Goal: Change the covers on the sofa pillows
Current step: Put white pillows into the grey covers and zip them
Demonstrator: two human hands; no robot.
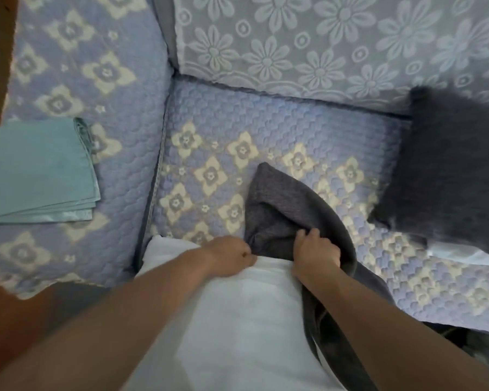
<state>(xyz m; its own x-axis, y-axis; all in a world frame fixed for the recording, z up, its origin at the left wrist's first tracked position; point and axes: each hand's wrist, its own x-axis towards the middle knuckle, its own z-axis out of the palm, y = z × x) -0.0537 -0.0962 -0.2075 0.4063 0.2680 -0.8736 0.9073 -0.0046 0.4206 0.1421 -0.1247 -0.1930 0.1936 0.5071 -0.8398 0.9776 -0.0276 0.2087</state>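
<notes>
Left hand: your left hand [232, 256] sits on the near end of the white pillow [237, 320], fingers [249, 256] curled and pinching the edge of the grey cover [283, 207] right where it meets the pillow.
Right hand: your right hand [315, 251] is just beside the left, fingers bunched into a fold of the grey cover, clamped on the cloth.
Grey cover: it lies mostly off the pillow, rumpled on the sofa seat [294, 131] with one corner pointing away from you; its dark hem loops round your right wrist and trails down toward you along the pillow's right side.
White pillow: bare and long, it runs from your lap up onto the seat, its far end meeting the cover's open mouth between your two hands. Whether any of the pillow is inside the cover, you cannot tell from here.
Teal covers: a folded stack of teal covers [37, 173] rests on the sofa arm [91, 66] to your left, well apart from your hands.
Dark pillow: a fuzzy dark pillow [449, 167] stands tilted against the backrest [336, 43] on the right, with something white [463, 253] showing under its near edge.
Sofa: quilted lilac spread with cream flowers on seat and arm, pale lace with daisies over the backrest.
</notes>
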